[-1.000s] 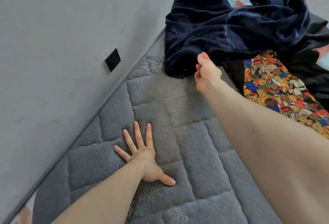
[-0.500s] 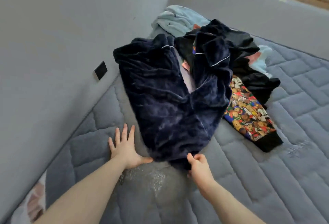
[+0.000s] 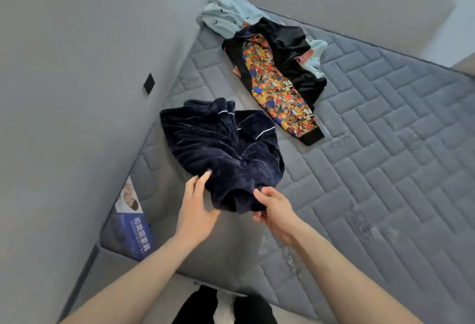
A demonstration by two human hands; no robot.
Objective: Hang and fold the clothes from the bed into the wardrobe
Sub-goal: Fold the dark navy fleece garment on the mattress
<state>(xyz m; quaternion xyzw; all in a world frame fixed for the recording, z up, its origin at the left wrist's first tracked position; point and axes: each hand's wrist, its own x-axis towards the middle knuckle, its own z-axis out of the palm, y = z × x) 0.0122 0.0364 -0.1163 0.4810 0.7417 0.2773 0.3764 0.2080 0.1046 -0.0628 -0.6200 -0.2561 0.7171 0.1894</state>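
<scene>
A dark navy velvet garment [image 3: 218, 148] with thin white piping lies bunched on the grey quilted mattress [image 3: 385, 169], close to the near edge. My right hand [image 3: 273, 206] pinches its near hem. My left hand [image 3: 196, 208] touches the garment's left near edge, fingers curled against the fabric. Farther up the bed lies a pile: a black garment with a colourful teddy-bear print [image 3: 277, 84] and a pale blue fleece piece [image 3: 226, 15] at the corner.
Grey walls run along the left and far sides of the bed, with a black wall socket [image 3: 149, 83] on the left. A printed label [image 3: 133, 218] sits on the mattress's near left corner. Dark trousers of mine [image 3: 223, 305] show at the bottom.
The navy garment has been dragged away from the pile toward the near edge and has bunched up. My left hand left the mattress and came onto the garment. The view pulled back.
</scene>
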